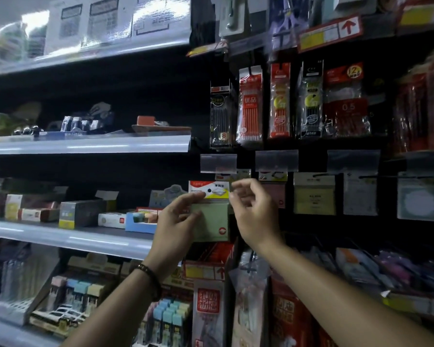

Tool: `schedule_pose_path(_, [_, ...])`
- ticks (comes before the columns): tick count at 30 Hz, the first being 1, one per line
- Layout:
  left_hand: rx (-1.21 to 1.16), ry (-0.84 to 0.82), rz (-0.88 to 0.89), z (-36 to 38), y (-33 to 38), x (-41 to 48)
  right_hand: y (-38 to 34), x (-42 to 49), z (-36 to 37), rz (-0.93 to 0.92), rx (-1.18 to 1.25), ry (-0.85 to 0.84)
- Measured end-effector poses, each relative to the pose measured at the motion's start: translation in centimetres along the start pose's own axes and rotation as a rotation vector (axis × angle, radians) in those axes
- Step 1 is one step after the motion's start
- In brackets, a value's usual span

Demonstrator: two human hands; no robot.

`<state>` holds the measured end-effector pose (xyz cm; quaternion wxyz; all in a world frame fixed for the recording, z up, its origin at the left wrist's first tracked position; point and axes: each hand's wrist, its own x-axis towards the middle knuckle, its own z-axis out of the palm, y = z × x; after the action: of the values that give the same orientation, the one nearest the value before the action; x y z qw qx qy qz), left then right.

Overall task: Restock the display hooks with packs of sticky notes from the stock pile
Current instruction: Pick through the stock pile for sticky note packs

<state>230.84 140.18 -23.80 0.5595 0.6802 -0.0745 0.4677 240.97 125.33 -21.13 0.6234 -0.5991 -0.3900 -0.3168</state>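
A pack of green sticky notes [212, 219] with a red, white and yellow header card is held up in front of the pegboard, just below a clear price-tag holder [218, 163]. My left hand [177, 221] grips the pack's left edge, thumb on its front. My right hand [252, 209] pinches the header's upper right corner with curled fingers. More sticky note packs hang on hooks to the right: a pink one [273, 194], a yellow one [314, 196] and a white one [360, 196]. The hook itself is hidden behind the pack.
Pen and refill packs [281, 101] hang on the row above. Grey shelves [85, 146] to the left carry boxes of stationery. Below my hands stand a red display box [211, 259] and red packets [291, 316]; bagged goods lie on the lower right.
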Motion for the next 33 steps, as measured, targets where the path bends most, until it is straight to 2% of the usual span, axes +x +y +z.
schedule_pose_path(5, [0.044, -0.011, 0.082, 1.4, 0.2, 0.1, 0.3, -1.3, -0.2, 0.107, 0.108, -0.036])
schedule_pose_path(10, [0.045, 0.122, 0.169, 2.5, -0.2, 1.1, 0.2, -0.1, 0.3, 0.11, 0.227, 0.053])
schedule_pose_path(13, [0.076, 0.176, 0.166, 2.9, -0.6, 2.1, -0.3, 0.6, 0.6, 0.092, 0.234, 0.083])
schedule_pose_path(20, [0.065, 0.155, 0.13, 3.1, -0.3, 4.3, -0.4, 2.7, 1.1, 0.12, 0.239, 0.075])
schedule_pose_path(26, [0.302, 0.062, 0.109, 2.8, -1.3, 5.5, 1.1, 3.1, 0.7, 0.142, 0.14, 0.027])
schedule_pose_path(30, [0.498, 0.022, 0.103, 3.3, -1.3, 6.1, 2.1, 3.9, 1.2, 0.049, -0.13, -0.062])
schedule_pose_path(33, [0.679, -0.073, 0.096, 3.6, -1.1, 6.5, 2.4, 4.8, 1.2, -0.013, -0.398, -0.134])
